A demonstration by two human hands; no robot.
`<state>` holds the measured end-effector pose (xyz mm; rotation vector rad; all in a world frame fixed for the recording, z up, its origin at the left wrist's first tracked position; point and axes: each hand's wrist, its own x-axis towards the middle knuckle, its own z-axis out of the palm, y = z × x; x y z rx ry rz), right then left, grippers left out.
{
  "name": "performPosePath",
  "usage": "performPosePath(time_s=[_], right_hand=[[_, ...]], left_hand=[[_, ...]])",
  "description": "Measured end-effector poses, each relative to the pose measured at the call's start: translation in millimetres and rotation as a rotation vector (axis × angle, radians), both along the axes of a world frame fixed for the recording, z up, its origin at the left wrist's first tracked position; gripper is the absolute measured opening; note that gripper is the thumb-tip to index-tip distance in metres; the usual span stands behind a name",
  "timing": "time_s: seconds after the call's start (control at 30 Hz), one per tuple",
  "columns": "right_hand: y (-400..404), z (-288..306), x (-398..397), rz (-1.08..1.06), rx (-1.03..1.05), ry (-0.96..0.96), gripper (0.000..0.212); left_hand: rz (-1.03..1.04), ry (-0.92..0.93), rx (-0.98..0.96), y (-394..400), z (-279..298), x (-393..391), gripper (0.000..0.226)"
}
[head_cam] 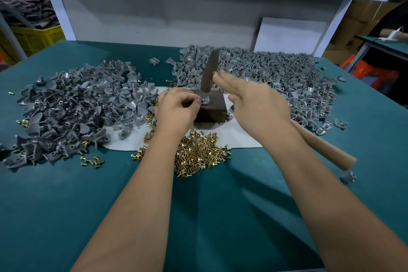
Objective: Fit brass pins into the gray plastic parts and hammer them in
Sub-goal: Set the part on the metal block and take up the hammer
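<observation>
Gray part point(204, 100) mostly hidden, pinched by left hand point(176, 108); right hand point(258, 104) grips blurred hammer point(210, 70).

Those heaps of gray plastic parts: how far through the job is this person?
Done: I cannot tell which heap is finished. In hand: the left hand pinches a gray plastic part on the dark metal block; the right hand holds the wooden-handled hammer. Left: the loose brass pins and two large gray heaps suggest plenty.
</observation>
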<state>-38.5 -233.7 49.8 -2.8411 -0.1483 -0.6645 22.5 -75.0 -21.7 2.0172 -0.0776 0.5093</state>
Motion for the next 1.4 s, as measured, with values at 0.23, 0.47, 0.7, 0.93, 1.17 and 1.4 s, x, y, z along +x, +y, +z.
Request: performPosePath(time_s=[0.23,0.47,0.7,0.93,1.17,1.4], right_hand=[[9,-8,-7,0.022,-0.049,-0.019,0.057],[8,-8,-9,-0.002,-0.077,0.013,0.058],[5,-12,-6,-0.03,-0.139,-0.012,0.064],[4,-14,-4,0.006,-0.126,-0.071,0.064],[2,-18,0,0.009,-0.094,-0.036,0.06],[-8,-12,16,-0.048,0.247,0.027,0.051]], left_hand=[[0.01,0.014,0.025,0,0,-1,0.013],[0.026,0.005,0.032,0,0,-1,0.009],[0.01,0.023,0.043,1,1,2,0.011],[0.019,0.033,0.055,1,1,1,0.011],[-0.003,0.048,0.046,1,2,1,0.01],[-0.02,0.082,-0.02,2,5,-1,0.014]])
